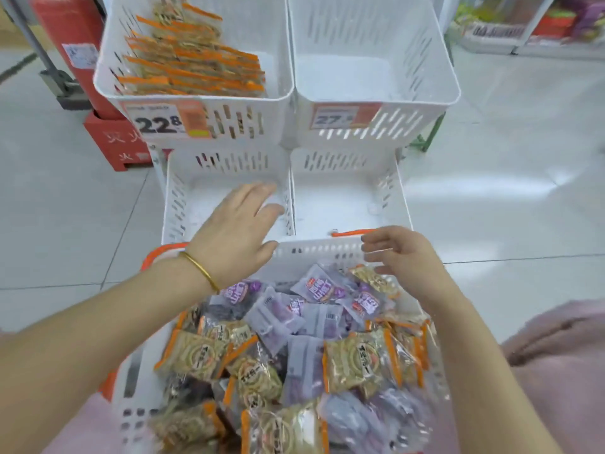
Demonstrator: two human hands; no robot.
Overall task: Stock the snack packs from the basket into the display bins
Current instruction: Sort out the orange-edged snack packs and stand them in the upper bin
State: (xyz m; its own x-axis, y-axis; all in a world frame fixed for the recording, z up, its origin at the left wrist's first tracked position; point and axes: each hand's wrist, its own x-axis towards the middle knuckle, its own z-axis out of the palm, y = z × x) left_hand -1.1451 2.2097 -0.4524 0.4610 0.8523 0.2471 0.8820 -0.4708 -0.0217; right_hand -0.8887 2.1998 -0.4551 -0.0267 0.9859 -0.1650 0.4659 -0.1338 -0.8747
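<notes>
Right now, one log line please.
left hand open over lower-left bin | right hand open above basket | orange packs in upper-left bin

A white slotted basket (314, 252) with orange handles sits below both hands, heaped with orange-edged packs (357, 362) and purple packs (322, 286). Under the left hand (239, 231) is 1 lower bin (176, 204), its twin (347, 204) beside it. Beyond the hand, 2 upper bins: the left (278, 80) holds stacked orange-edged packs (196, 63), the right (373, 73) shows its white floor.

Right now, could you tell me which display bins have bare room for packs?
Bare: the white slotted upper-right bin, and the lower-left bin and lower-right bin behind the white plastic basket. Crowded: the upper-left bin, stacked with orange-edged packs, and the basket.
</notes>
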